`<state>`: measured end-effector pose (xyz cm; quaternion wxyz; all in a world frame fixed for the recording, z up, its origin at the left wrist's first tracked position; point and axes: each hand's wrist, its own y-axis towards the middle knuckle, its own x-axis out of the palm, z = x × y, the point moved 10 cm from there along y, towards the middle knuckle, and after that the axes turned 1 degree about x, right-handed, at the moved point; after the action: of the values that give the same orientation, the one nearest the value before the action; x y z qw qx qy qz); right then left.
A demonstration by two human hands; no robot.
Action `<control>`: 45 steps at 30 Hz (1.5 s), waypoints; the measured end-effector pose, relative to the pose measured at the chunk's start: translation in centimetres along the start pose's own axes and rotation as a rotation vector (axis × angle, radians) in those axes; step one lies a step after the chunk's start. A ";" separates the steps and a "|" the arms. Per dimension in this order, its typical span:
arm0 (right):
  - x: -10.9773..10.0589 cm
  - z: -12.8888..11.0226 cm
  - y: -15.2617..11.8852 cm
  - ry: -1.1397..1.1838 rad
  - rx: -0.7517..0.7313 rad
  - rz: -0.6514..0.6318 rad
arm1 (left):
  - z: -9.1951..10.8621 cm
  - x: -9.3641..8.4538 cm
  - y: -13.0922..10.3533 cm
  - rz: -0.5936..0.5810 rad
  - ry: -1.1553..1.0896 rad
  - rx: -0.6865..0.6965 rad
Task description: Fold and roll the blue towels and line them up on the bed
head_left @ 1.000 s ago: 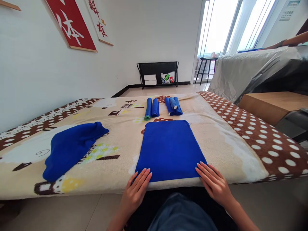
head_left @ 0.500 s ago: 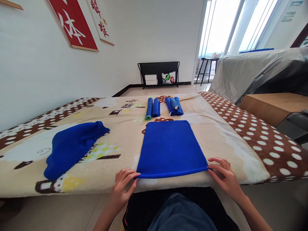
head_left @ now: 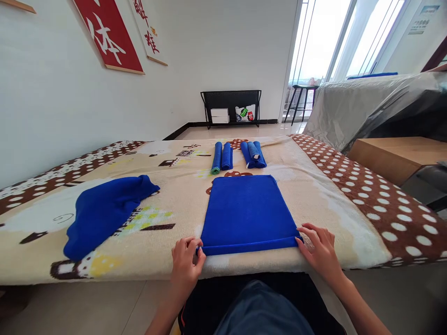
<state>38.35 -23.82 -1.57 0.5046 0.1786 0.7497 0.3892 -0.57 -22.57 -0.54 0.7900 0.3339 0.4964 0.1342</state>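
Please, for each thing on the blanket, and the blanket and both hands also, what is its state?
Centre blue cloth: spread out, near edge turned in a narrow strip
Left blue cloth: loose, rumpled
Far blue cloths: rolled up
Blanket: spread, lightly creased
Left hand: pinching near left corner
Right hand: pinching near right corner

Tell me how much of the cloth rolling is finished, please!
The rolled cloths at the blanket's far side look done. Next in line, the flat cloth has only its near edge turned over, with the left hand and right hand at its corners. The crumpled cloth seems left to roll.
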 end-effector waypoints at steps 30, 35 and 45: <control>1.7 -6.5 -2.0 0.079 -0.141 -0.012 | 7.0 1.7 -2.5 0.050 0.074 0.357; 2.7 -7.4 -2.8 -0.063 -0.104 -0.133 | 8.8 2.8 -3.0 -0.154 0.164 0.349; 3.9 -12.8 -1.8 -0.120 -0.053 -0.170 | 11.9 4.8 -3.0 -0.169 0.256 0.311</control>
<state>25.47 -27.55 -2.90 0.5843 0.1242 0.7200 0.3533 11.75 -26.89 -2.51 0.6678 0.3893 0.6336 0.0308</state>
